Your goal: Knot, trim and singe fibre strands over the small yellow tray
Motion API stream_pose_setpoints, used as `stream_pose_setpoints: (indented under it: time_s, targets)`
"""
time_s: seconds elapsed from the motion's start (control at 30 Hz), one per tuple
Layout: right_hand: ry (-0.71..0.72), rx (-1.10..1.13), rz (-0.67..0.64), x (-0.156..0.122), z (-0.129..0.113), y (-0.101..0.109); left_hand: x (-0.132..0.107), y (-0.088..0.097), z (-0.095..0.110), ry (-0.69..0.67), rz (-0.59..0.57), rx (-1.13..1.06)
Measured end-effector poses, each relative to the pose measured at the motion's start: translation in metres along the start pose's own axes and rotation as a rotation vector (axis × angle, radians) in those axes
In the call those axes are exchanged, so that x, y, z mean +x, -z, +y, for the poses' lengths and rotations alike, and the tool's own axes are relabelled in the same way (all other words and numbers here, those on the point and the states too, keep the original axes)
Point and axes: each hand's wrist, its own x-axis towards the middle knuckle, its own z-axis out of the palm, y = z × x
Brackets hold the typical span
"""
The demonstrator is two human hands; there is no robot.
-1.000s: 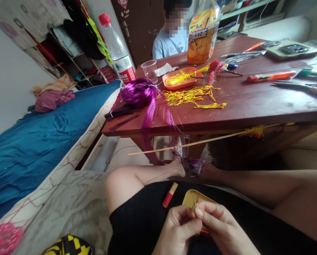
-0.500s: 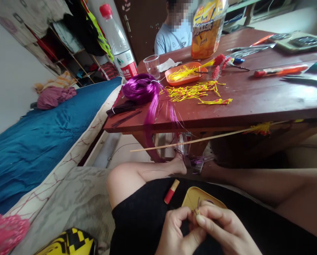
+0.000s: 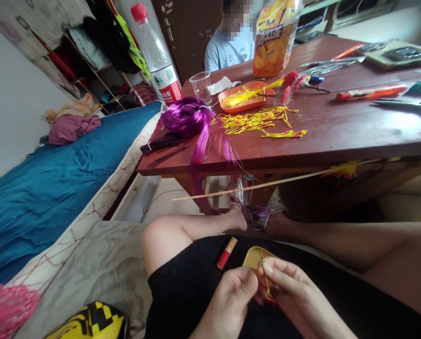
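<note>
My right hand [image 3: 289,282] is closed in a pinch on a thin yellow strand [image 3: 267,281] with a dark wire-like tip at its top and a bit of red near its lower end. Close beside it, my left hand [image 3: 229,294] is curled with the thumb pressed on the fingers; what lies in it is hidden. Just beyond the hands a yellow tray [image 3: 254,256] rests on the black cloth over my lap, partly covered by my fingers. To the left of the tray lies a small red tube with a gold cap [image 3: 227,253].
On the red-brown table [image 3: 302,146] lie a purple thread bundle [image 3: 185,117], yellow strands with red bits [image 3: 250,121] and an orange tray [image 3: 227,109]. Two bottles, one of amber drink [image 3: 272,47], stand behind. A thin stick [image 3: 252,188] juts out below the table edge. A person [image 3: 227,49] sits opposite.
My hands have drawn slightly apart and turned. The yellow strand, mostly covered before, now shows lengthwise at my right fingers. My left thumb has folded over its fingers.
</note>
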Motion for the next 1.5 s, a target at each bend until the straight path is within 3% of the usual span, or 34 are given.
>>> stream_pose_setpoints:
  time_s: [0.3, 0.7, 1.0, 1.17, 1.33, 1.5]
  targets:
    - [-0.016, 0.017, 0.049, -0.001, 0.002, 0.005, -0.004, 0.006, -0.01, 0.057, 0.027, -0.067]
    - [-0.01, 0.001, 0.03, 0.001, 0.003, 0.002, 0.001, -0.003, -0.006, 0.104, 0.066, -0.225]
    - [-0.018, 0.024, 0.133, 0.001, 0.004, 0.005, 0.0, 0.003, -0.008, -0.003, 0.068, 0.055]
    - [-0.009, 0.051, 0.124, 0.001, 0.003, 0.004, 0.0, 0.003, -0.009, -0.01, 0.045, 0.076]
    - [-0.004, 0.042, 0.187, -0.001, 0.001, -0.001, -0.001, 0.003, -0.014, -0.011, 0.126, 0.134]
    - [0.017, 0.024, 0.133, -0.001, 0.002, -0.001, 0.001, 0.002, -0.015, -0.026, 0.133, 0.057]
